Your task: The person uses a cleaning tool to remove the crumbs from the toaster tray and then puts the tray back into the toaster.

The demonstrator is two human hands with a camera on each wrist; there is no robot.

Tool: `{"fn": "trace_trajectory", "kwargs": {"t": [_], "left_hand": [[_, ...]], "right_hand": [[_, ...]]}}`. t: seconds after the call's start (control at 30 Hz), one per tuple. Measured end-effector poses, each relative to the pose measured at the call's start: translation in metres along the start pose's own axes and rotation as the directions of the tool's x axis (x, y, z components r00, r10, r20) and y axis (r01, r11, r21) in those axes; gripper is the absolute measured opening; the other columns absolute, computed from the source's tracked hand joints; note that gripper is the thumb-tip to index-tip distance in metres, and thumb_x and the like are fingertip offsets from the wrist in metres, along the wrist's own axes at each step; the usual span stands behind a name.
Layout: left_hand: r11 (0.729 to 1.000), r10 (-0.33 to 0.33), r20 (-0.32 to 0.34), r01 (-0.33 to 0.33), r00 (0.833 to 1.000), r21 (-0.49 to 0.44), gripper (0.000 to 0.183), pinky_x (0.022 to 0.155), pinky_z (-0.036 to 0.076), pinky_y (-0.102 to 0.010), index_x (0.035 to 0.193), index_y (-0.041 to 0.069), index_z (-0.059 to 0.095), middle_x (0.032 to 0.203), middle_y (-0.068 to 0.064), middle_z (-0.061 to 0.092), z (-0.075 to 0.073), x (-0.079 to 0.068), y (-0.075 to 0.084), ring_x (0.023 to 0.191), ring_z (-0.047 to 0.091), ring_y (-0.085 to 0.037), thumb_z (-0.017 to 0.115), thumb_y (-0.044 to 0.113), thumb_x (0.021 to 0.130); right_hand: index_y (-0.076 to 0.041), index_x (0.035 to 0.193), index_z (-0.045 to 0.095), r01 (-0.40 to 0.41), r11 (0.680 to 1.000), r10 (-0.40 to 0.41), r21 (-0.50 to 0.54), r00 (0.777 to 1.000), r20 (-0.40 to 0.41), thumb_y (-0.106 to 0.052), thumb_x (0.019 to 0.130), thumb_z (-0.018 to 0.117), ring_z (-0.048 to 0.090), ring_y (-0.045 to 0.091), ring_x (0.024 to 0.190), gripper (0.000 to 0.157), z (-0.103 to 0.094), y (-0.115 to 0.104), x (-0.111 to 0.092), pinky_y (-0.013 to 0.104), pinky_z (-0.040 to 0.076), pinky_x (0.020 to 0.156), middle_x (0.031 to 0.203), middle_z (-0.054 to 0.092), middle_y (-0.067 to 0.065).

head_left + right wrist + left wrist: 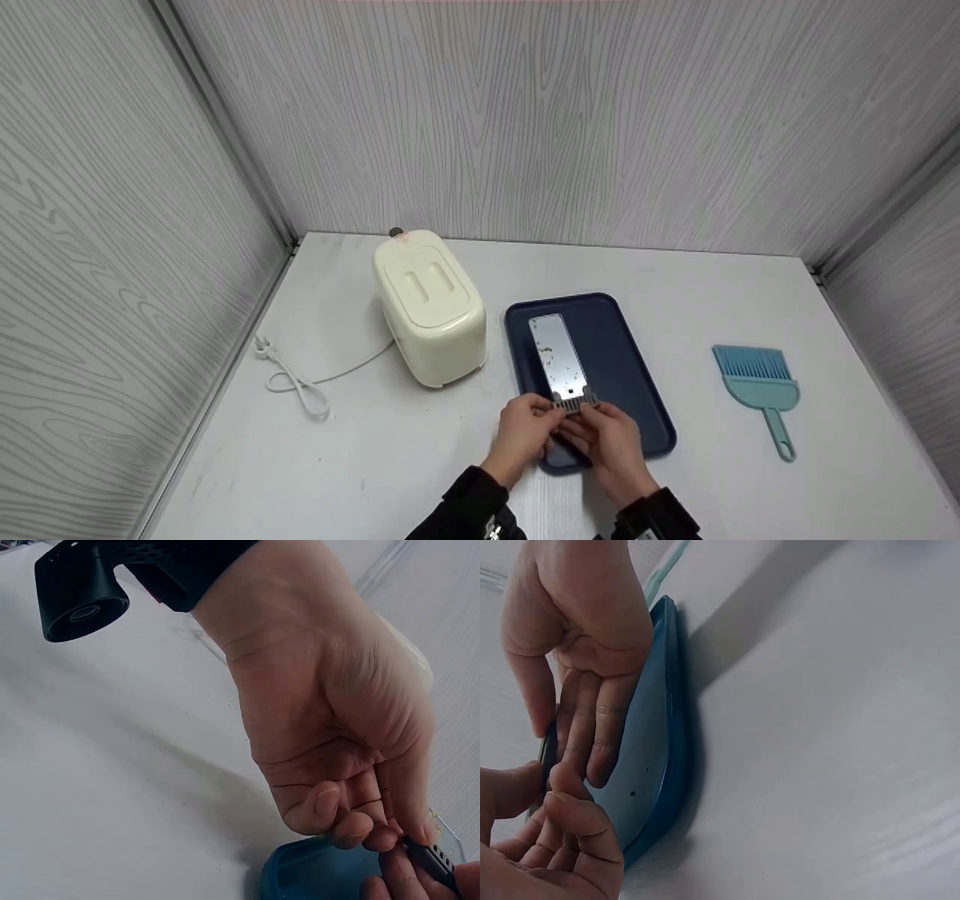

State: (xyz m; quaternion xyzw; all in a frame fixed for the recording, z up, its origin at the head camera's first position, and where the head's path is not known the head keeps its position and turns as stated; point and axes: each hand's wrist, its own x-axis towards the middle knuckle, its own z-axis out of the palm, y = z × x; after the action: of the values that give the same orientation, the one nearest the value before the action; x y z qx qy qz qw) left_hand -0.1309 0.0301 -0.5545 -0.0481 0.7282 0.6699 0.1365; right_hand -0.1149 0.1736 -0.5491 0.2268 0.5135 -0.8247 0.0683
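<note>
Taking the middle of the dark blue tray point(626, 382) as the clock centre, seen from the head camera: both hands are on a shiny metal plate point(555, 341), pinching the slotted grey strip point(573, 406) along its near edge. Left hand point(517, 433) is at about 8 o'clock, thumb and fingers pinched on the strip's left end. Right hand point(616, 450) is around 5 o'clock, pinching the other end, a few of its fingers reaching in underneath.

The plate is over the left part of the tray, pointing off towards 11 o'clock from the hands. Can't tell if its far end actually touches the tray. It's got little brownish crumbs point(546, 349) scattered on it, and the left wrist view shows a couple of dark specks point(633, 793) in the tray too.

Cream toaster point(431, 300) is at 10 o'clock, standing on the white table point(420, 457). Its white cord point(349, 371) wanders over to a plug point(262, 347) at 9 o'clock. Teal brush point(761, 390) lies at 3 o'clock, bristles away from the person, handle towards them.
</note>
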Motion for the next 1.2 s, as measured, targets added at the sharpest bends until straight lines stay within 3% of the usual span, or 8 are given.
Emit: {"fn": "trace_trajectory", "kwargs": {"t": [0.23, 0.4, 0.7, 1.2], "left_hand": [[0.987, -0.046, 0.031, 0.050, 0.998, -0.152, 0.014, 0.043, 0.043, -0.019, 0.100, -0.002, 0.066, 0.076, -0.006, 0.066, -0.003, -0.003, 0.002, 0.051, 0.055, -0.009, 0.074, 0.009, 0.095], [0.973, -0.083, 0.057, 0.093, 0.995, -0.209, 0.017, 0.046, 0.045, -0.019, 0.103, -0.002, 0.066, 0.078, -0.007, 0.066, -0.005, -0.004, 0.005, 0.055, 0.058, -0.010, 0.073, 0.011, 0.096], [0.958, -0.118, 0.100, 0.139, 0.988, -0.250, 0.015, 0.050, 0.051, -0.021, 0.105, -0.002, 0.067, 0.083, -0.008, 0.066, -0.012, -0.001, 0.008, 0.062, 0.061, -0.012, 0.071, 0.009, 0.096], [0.952, -0.124, 0.090, 0.144, 0.988, -0.272, 0.016, 0.050, 0.048, -0.020, 0.107, -0.002, 0.065, 0.088, -0.008, 0.067, -0.017, 0.003, 0.008, 0.062, 0.062, -0.012, 0.071, 0.007, 0.094]], "right_hand": [[0.009, 0.122, 0.050, 0.023, 0.998, -0.025, -0.057, 1.000, -0.018, -0.008, 0.105, 0.057, 0.077, 0.021, 0.086, 0.025, -0.001, 0.001, -0.001, 0.036, 0.062, 0.083, 0.095, 0.076, 0.015], [0.008, 0.122, 0.052, 0.025, 0.998, -0.027, -0.061, 0.999, -0.031, -0.011, 0.104, 0.061, 0.077, 0.022, 0.087, 0.028, -0.002, 0.001, -0.001, 0.036, 0.062, 0.083, 0.095, 0.077, 0.015], [0.009, 0.135, 0.051, 0.008, 0.996, -0.008, -0.094, 1.000, -0.001, -0.025, 0.109, 0.055, 0.076, 0.024, 0.099, 0.043, -0.006, 0.002, -0.001, 0.036, 0.060, 0.090, 0.107, 0.077, 0.018], [0.007, 0.127, 0.056, 0.055, 0.973, -0.054, -0.224, 0.998, 0.009, -0.023, 0.107, 0.058, 0.076, 0.024, 0.097, 0.036, -0.007, 0.003, -0.001, 0.035, 0.060, 0.089, 0.104, 0.077, 0.017]]}}
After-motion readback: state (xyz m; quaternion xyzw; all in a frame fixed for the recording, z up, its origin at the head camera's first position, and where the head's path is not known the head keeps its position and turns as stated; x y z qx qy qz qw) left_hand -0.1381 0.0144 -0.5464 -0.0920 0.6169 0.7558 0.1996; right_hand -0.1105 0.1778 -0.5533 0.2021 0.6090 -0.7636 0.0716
